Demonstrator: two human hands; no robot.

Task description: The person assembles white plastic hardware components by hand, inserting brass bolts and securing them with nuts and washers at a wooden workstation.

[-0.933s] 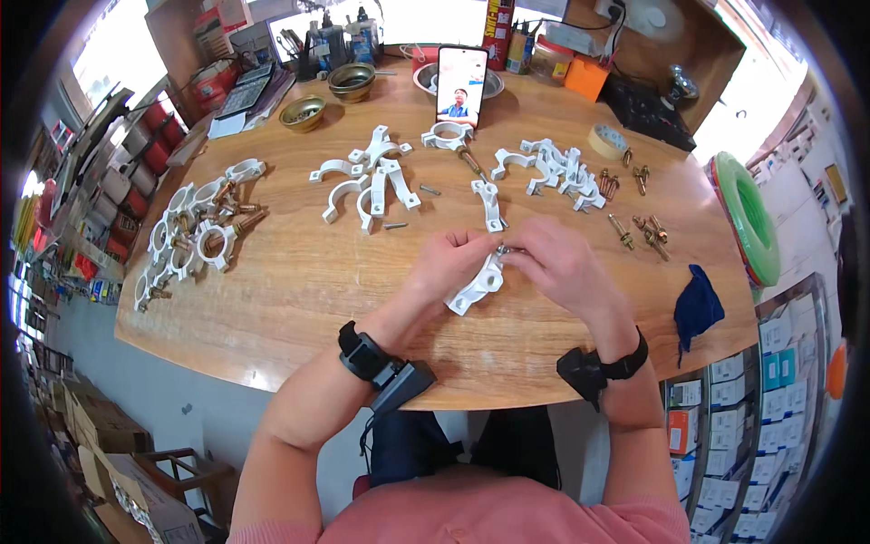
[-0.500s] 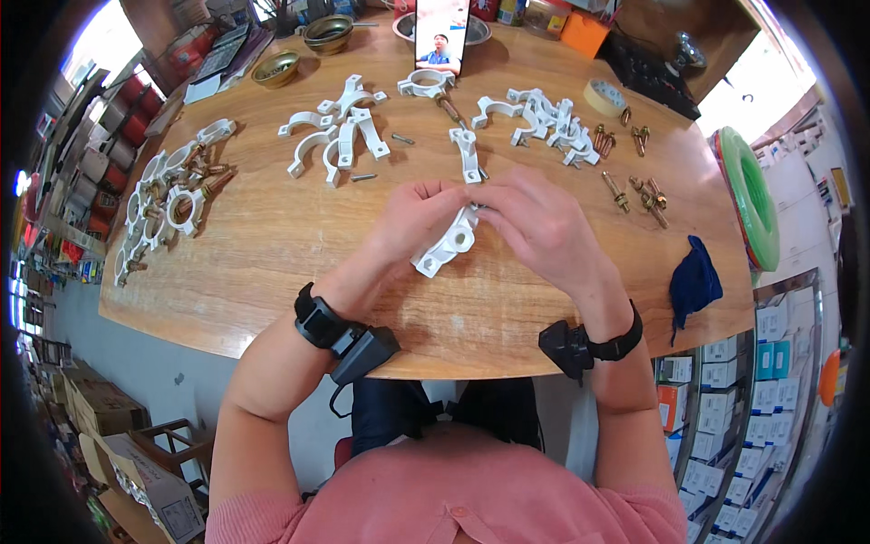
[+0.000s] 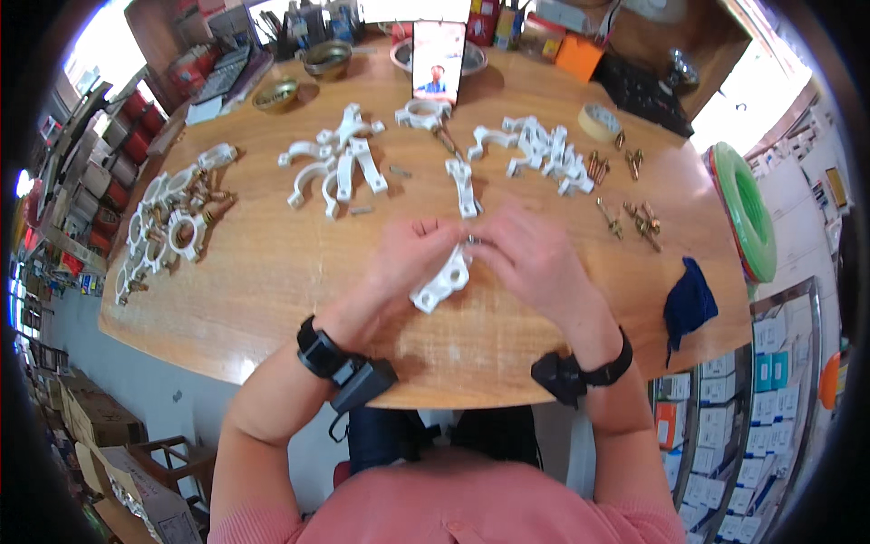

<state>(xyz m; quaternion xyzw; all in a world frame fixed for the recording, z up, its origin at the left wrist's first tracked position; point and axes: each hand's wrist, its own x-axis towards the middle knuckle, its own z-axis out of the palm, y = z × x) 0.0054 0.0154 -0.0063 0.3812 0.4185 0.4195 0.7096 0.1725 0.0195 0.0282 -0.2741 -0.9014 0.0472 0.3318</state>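
My left hand (image 3: 412, 258) is closed on a white plastic pipe clamp (image 3: 440, 286), whose lower end slants out below the fingers toward me. Pressed close beside it, my right hand (image 3: 533, 263) pinches a small metal screw (image 3: 471, 239) at the clamp's upper end. The fingers hide most of that end, so how far in the screw sits cannot be seen. Just beyond my hands lies another white clamp half (image 3: 464, 190). Farther off, a ring-shaped white clamp (image 3: 422, 113) has a brass-coloured bolt (image 3: 446, 140) pointing toward me.
Loose white clamp halves lie in a left pile (image 3: 344, 168) and a right pile (image 3: 544, 150). Two small screws (image 3: 362, 210) are nearby. Assembled clamps with bolts (image 3: 186, 234) line the left; brass-coloured bolts (image 3: 648, 222), tape (image 3: 599, 122) and blue cloth (image 3: 691, 304) the right. A phone (image 3: 439, 63) stands behind.
The whole view has tilted, so the tabletop sits lower in the picture. Both hands stay together at the clamp, and the screw's metal now shows between the fingers.
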